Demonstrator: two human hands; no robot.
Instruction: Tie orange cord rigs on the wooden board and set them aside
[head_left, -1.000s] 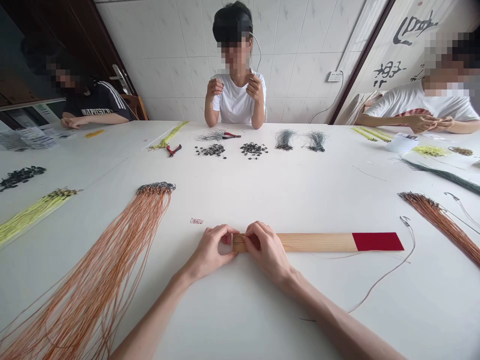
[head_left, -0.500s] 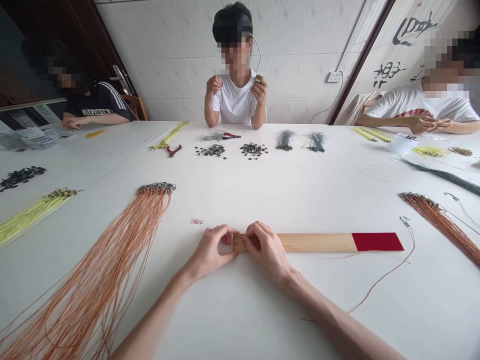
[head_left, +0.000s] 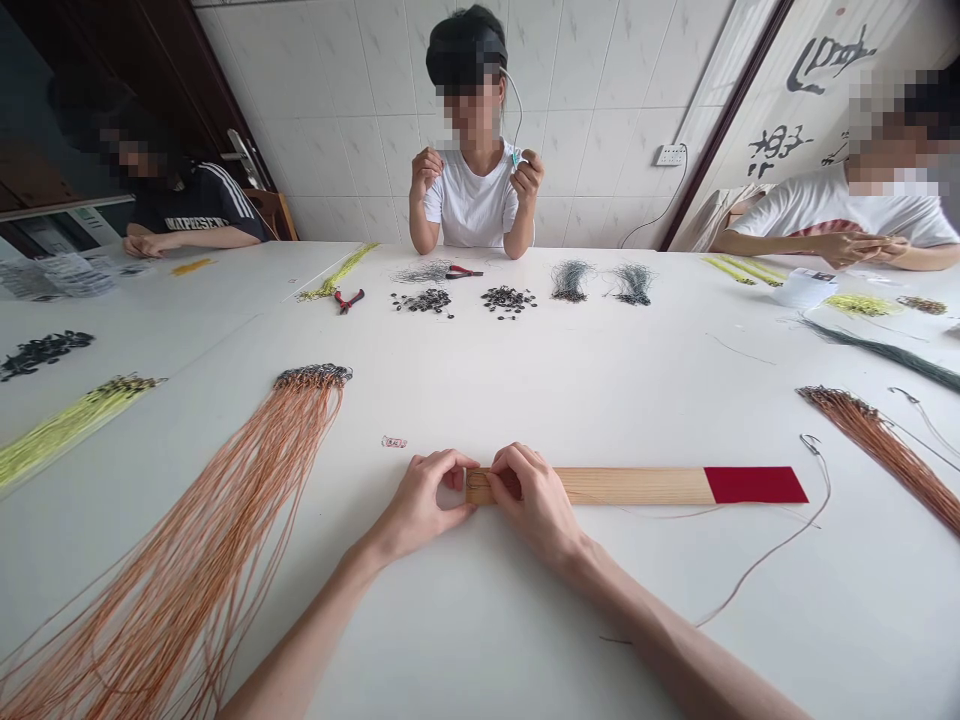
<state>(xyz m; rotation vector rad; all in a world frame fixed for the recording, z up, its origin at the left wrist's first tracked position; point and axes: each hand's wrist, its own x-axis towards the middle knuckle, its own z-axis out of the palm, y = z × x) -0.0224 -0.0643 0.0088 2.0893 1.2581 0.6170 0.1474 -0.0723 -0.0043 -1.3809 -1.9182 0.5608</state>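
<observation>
A flat wooden slat with a red right end lies across the white table in front of me. My left hand pinches the slat's left end with its fingers closed. My right hand rests curled on top of the slat just beside it, fingers pressing something small and dark against the wood; what it is I cannot make out. A thin wire with a hook runs from near the slat toward the right.
A fan of orange cords lies at my left, another orange bundle at far right. Yellow-green cords, red pliers, piles of small dark parts and dark wire bundles lie farther off. Three other people sit around the table.
My hands and the slat have stayed put. The person opposite has raised and spread their hands a little.
</observation>
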